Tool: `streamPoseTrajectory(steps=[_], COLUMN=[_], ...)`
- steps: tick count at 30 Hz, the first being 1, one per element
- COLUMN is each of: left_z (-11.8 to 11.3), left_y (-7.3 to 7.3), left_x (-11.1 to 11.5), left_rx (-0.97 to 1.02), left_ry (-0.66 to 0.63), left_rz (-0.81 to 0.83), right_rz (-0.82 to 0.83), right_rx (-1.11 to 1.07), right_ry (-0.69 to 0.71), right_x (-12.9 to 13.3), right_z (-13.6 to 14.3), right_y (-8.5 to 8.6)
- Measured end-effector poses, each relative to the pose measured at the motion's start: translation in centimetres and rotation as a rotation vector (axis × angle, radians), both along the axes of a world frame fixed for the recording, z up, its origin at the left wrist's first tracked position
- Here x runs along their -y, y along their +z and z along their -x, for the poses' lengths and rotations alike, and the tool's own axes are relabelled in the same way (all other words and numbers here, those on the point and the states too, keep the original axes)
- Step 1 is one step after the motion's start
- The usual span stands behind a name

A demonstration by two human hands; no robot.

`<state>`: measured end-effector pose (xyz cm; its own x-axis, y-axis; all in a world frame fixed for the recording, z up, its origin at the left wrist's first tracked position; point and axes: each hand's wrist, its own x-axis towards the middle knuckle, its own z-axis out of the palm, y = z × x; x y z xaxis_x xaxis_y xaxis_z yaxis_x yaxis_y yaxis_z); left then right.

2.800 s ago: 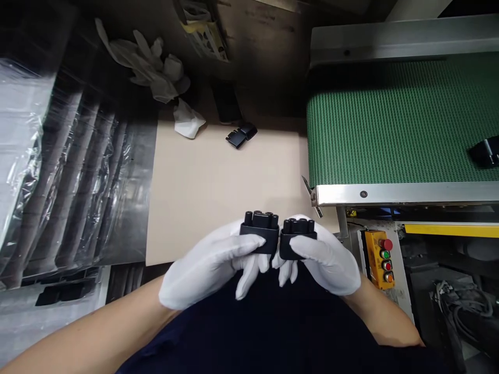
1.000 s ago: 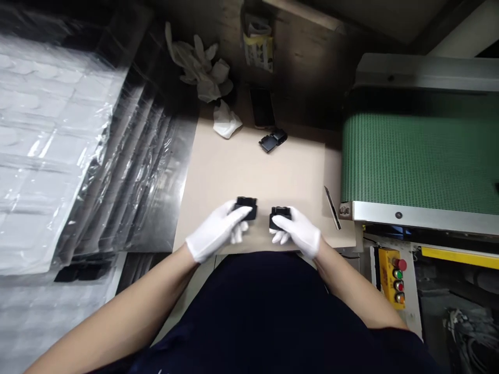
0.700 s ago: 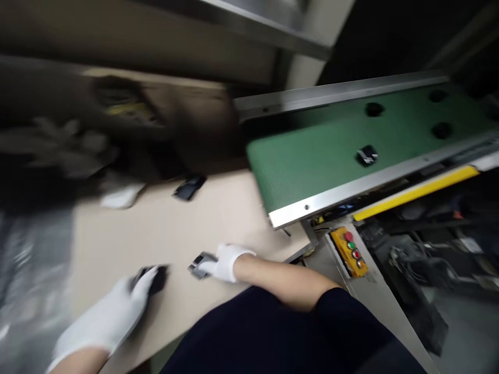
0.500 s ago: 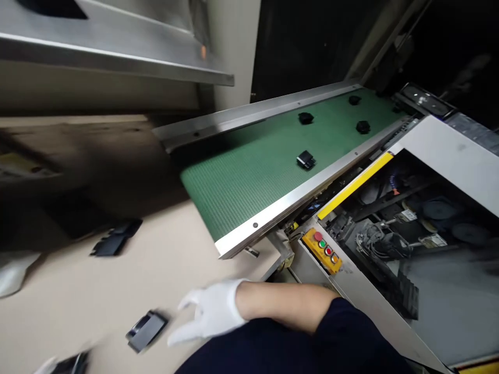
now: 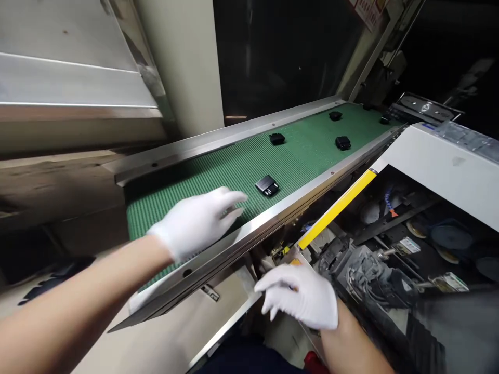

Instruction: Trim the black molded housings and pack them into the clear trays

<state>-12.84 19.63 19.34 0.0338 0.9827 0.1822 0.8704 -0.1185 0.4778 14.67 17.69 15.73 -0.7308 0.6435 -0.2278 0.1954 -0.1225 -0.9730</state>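
My left hand [image 5: 197, 222], in a white glove, is stretched out over the green conveyor belt [image 5: 237, 169] with its fingers apart and nothing in it. Its fingertips are a short way left of the nearest black plastic part [image 5: 267, 185] lying on the belt. Three more black parts [image 5: 277, 138] [image 5: 343, 142] [image 5: 335, 115] lie farther along the belt. My right hand [image 5: 300, 295], also gloved, hovers empty and open below the belt's metal edge, in front of my body.
A steel side rail [image 5: 249, 236] runs along the belt's near edge, with a yellow bar [image 5: 337, 208] below it. Open machinery with cables [image 5: 374, 270] lies to the right under a white cover [image 5: 436, 166]. A beige table [image 5: 175, 343] and a dark part [image 5: 50, 275] are at lower left.
Both hands set their black parts down on the beige table and let go. My view swung right to the conveyor, and my left hand reached out over the belt.
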Motion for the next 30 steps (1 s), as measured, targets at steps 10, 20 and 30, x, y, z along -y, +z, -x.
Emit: streamPoseTrajectory(steps=[10, 20, 30], left_z=[-3.9, -2.4, -2.3], left_y=[1.5, -1.1, 2.1], left_x=[-10.2, -13.1, 2.5], left_rx=[-0.484, 0.034, 1.079], left_ry=[-0.077, 0.088, -0.036], left_rz=[0.185, 0.08, 0.021], right_rz=[0.197, 0.163, -0.037], right_rx=[0.131, 0.062, -0.123], right_ry=[-0.039, 0.047, 0.101], right_x=[0.8, 0.2, 1.5], right_z=[-7.5, -6.3, -3.0], right_y=[-6.6, -8.0, -3.7])
